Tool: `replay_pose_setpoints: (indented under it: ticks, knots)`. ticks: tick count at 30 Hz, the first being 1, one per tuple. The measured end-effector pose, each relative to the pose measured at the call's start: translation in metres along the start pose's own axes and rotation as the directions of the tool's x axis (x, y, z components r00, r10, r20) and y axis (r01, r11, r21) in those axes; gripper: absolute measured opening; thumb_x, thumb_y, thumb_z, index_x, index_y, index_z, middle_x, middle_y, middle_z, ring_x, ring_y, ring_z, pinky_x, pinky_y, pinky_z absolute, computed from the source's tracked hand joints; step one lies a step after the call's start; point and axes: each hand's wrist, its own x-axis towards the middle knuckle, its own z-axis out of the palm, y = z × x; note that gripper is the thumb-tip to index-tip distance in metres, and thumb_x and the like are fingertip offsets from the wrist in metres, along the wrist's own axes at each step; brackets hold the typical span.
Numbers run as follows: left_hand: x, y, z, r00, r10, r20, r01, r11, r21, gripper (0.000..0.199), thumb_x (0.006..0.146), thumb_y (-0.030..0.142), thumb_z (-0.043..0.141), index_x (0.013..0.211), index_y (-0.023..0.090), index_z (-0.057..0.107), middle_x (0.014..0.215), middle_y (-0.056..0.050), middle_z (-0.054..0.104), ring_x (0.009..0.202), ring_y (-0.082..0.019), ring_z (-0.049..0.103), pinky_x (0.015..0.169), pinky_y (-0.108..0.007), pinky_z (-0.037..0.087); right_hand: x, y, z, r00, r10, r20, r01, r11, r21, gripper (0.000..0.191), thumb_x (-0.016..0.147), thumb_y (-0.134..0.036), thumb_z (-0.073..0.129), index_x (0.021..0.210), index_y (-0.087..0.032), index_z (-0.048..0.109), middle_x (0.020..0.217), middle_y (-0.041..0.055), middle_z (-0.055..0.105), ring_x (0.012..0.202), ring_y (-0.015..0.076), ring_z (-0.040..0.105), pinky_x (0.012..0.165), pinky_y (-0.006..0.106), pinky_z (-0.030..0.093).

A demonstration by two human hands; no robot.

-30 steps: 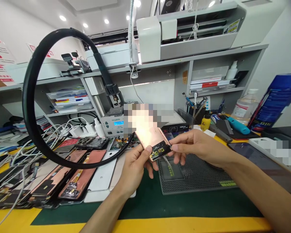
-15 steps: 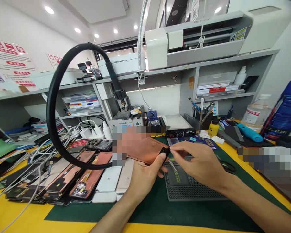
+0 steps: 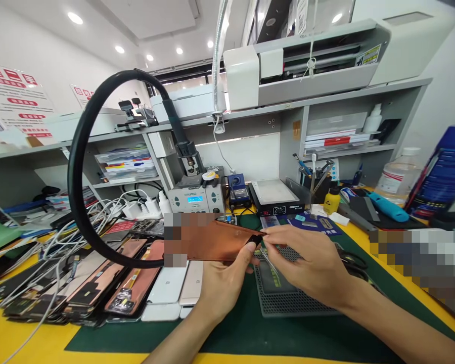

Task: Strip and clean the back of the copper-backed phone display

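A copper-coloured phone panel point(image 3: 216, 241) is tilted above the green mat point(image 3: 220, 336), its left end blurred out. My left hand point(image 3: 225, 283) grips its right end, thumb over a black part point(image 3: 255, 239) there. At that same end my right hand point(image 3: 303, 258) pinches with thumb and index finger by the panel's corner; whatever lies between those fingertips is too small to tell. Below the hands, metal tweezers point(image 3: 270, 263) rest on a grey perforated pad point(image 3: 276, 303).
Phone panels point(image 3: 93, 283) and white phones point(image 3: 168, 283) lie to the left, under a looped black hose point(image 3: 74, 167). Behind stand a hot-air station point(image 3: 197, 199) and a heating plate point(image 3: 276, 194). A yellow bottle point(image 3: 331, 200) and blue-handled tool point(image 3: 389, 207) are at right.
The copper-coloured panel has tipped and its left end has dropped, uncovering the station's display. Both hands stay at its right end. The whole view has shifted slightly.
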Motion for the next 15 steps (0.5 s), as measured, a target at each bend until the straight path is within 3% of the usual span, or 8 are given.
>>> replay_pose_setpoints:
  ticks: [10, 15]
  knots:
    - [0.0008, -0.0022, 0.0010, 1.000, 0.001, -0.013, 0.000, 1.000, 0.013, 0.026, 0.088, 0.039, 0.074, 0.087, 0.013, 0.078, 0.072, -0.007, 0.075, 0.065, -0.019, 0.070, 0.058, -0.027, 0.059, -0.0008, 0.0015, 0.0021, 1.000, -0.003, 0.000, 0.003, 0.999, 0.050, 0.016, 0.086, -0.004, 0.066, 0.093, -0.018, 0.068, 0.091, 0.0077, 0.080, 0.091, 0.0184, 0.077, 0.081, 0.027, 0.061]
    - [0.0024, 0.0006, -0.0009, 0.999, -0.050, 0.009, 0.050, 0.999, 0.018, 0.028, 0.086, 0.041, 0.075, 0.089, 0.013, 0.078, 0.069, -0.006, 0.074, 0.060, -0.019, 0.068, 0.056, -0.027, 0.058, -0.0015, 0.0013, 0.0056, 0.995, 0.095, 0.019, -0.097, 0.989, 0.111, 0.016, 0.088, -0.006, 0.062, 0.092, -0.021, 0.067, 0.091, 0.0065, 0.079, 0.088, 0.0191, 0.076, 0.077, 0.029, 0.059]
